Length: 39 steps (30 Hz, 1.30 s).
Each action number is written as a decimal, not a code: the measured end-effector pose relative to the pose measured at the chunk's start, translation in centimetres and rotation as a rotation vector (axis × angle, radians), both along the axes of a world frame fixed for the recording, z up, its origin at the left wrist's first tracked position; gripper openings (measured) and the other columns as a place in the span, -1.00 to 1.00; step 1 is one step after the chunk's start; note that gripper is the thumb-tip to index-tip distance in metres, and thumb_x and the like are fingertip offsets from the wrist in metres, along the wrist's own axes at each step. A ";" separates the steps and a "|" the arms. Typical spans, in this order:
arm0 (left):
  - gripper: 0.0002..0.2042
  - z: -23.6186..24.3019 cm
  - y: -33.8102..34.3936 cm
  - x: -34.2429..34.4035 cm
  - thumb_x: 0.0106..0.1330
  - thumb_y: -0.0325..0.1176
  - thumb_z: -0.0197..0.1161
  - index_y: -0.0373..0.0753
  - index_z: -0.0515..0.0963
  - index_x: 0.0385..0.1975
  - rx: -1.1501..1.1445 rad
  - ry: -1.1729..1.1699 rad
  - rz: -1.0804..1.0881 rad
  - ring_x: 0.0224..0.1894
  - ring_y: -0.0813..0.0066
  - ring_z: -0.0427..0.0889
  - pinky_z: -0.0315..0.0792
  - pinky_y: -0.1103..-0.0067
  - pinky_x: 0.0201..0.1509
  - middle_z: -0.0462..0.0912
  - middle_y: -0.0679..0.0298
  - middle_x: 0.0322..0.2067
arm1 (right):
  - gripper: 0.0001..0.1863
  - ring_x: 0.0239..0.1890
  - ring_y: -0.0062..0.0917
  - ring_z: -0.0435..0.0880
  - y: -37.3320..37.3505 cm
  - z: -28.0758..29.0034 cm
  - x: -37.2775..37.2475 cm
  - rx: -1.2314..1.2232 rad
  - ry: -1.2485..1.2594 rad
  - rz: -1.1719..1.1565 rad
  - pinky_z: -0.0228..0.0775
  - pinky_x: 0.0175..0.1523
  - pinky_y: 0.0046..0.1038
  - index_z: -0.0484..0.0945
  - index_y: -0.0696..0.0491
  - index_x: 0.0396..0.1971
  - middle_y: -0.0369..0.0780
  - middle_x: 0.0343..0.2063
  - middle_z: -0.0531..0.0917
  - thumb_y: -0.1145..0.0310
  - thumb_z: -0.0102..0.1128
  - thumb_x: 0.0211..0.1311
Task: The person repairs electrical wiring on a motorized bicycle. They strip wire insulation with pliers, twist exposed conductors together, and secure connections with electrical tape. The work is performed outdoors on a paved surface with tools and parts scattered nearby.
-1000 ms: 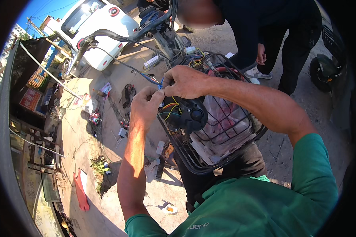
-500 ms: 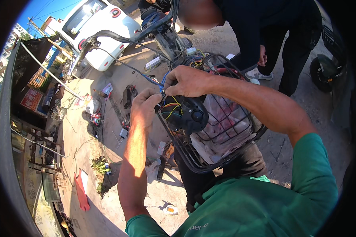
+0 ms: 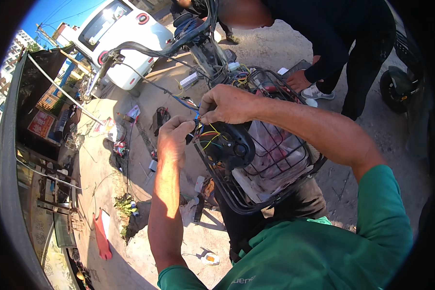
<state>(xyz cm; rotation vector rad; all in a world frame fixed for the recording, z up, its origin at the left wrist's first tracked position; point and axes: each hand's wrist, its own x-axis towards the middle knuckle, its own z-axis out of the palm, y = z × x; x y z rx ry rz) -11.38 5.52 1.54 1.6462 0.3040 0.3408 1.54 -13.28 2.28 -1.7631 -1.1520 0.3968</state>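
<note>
My left hand and my right hand meet over the wire basket's far left corner, thumbs and fingers pinched. Between the fingertips run thin blue wires with a small dark piece on them; its exact kind is hidden. Right below hang yellow and red wires, which come out of a round black plastic housing at the basket's left side. The black wire basket holds clear plastic wrapping and reaches toward my legs. Beyond my hands stands a stripped handlebar with cables.
At the right a person in dark clothes bends over, a hand by the basket's far side. A second person crouches at the far top. A white vehicle stands at far left. Loose parts and a red glove-like item lie on the ground.
The other person's hand has come down and left to the basket's far side. My left fingertips have shifted slightly down and left along the wires; my right hand stays pinched nearby.
</note>
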 end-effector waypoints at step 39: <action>-0.87 0.5 0.1 1.4 0.21 -0.41 0.35 -0.30 0.73 -0.32 0.001 0.083 -0.117 -0.28 0.60 0.56 0.36 0.57 -0.03 0.70 0.38 -0.37 | -0.71 -0.18 -0.21 0.81 -0.5 0.1 -1.0 0.014 -0.081 -0.138 0.61 -0.01 -0.25 0.78 0.12 -0.27 -0.06 -0.32 0.80 0.29 0.52 0.02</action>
